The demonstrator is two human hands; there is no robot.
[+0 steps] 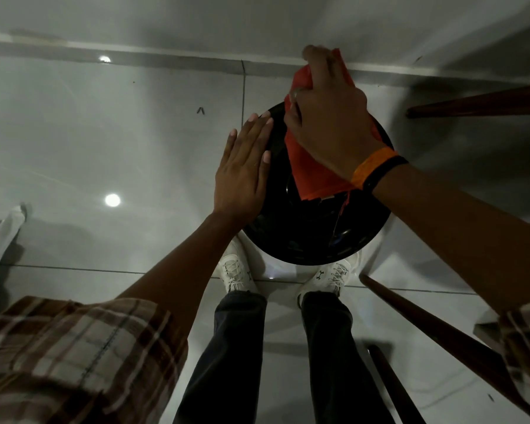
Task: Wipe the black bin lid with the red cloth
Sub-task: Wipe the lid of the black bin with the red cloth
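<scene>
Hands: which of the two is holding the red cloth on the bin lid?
The right hand, the one with orange and black wristbands, presses the red cloth onto the black bin lid. The left hand lies flat and empty at the lid's left edge.

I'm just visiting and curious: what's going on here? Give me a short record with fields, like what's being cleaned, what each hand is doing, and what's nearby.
being cleaned: black bin lid, round and glossy
tool: red cloth, lying on the far part of the lid
right hand: pressing down on the cloth
left hand: flat, fingers straight, resting at the lid's left edge
wrist: orange band and a black one on the right arm
nearby: white shoes beside the bin, dark wooden legs on the right
floor: shiny pale tiles
</scene>
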